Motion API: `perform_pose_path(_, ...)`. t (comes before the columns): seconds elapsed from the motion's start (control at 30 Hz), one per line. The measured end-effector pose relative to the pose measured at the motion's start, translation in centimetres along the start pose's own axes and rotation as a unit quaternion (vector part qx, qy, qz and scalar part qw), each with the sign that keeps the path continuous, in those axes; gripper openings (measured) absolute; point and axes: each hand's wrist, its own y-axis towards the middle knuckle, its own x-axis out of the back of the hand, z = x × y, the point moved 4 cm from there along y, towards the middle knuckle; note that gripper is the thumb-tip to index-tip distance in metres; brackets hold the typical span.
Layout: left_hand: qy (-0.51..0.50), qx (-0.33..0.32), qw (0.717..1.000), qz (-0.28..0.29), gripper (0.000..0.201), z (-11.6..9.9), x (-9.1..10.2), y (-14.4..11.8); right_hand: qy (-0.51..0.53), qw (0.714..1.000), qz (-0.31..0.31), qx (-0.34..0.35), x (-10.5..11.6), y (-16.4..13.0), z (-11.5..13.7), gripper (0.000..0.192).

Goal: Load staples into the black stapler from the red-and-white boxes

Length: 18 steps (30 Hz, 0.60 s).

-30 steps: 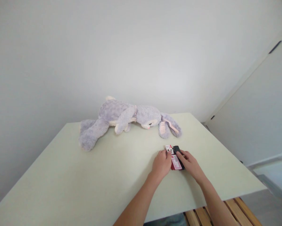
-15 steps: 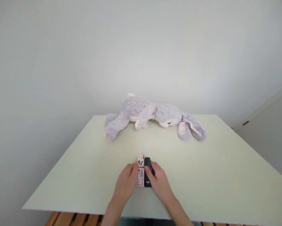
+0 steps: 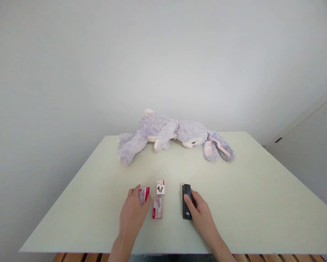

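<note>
Near the worktop's (image 3: pixel 248 214) front edge, the left hand (image 3: pixel 133 207) pinches a pink-labelled box (image 3: pixel 143 195) between thumb and fingers, beside a small white box (image 3: pixel 160 187) and a flat red-and-white box (image 3: pixel 157 208). Farther right, the right hand's (image 3: pixel 200 211) fingers grip a black stapler (image 3: pixel 187 201). Light side pressure should avoid denting the pink-labelled box.

The left hand (image 3: pixel 132 213) and right hand (image 3: pixel 200 214) are bare, with slim fingers and narrow wrists. Both forearms (image 3: pixel 220 247) are uncovered as far as they show, tapering towards the wrists. Between them, at the near edge, shows dark bluish cloth (image 3: pixel 171 258), its garment unclear.
</note>
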Motion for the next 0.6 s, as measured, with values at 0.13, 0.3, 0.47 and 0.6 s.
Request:
perform_pose_path(0.13, -0.014, -0.012, 1.000, -0.020, 0.049, -0.1, 0.3, 2.9, -0.006, 1.000, -0.001, 0.003, 0.0, -0.2, 0.1, 0.041)
perform_pose_path(0.3, -0.035, -0.044, 0.998, -0.031, 0.042, 2.2, 1.0, 0.3, -0.010, 1.000, 0.003, 0.003, 0.0, -0.2, -0.1, 0.040)
perform_pose_path(0.47, 0.010, -0.156, 0.988, 0.007, 0.038, 4.5, 0.5, -2.8, -0.027, 1.000, 0.004, -0.008, -0.2, 0.1, -0.4, 0.045)
perform_pose_path(0.6, 0.060, -0.159, 0.984, -0.058, 0.049, 3.4, 0.5, -2.7, -0.056, 0.998, 0.017, 0.001, -0.3, 0.2, 0.1, 0.055)
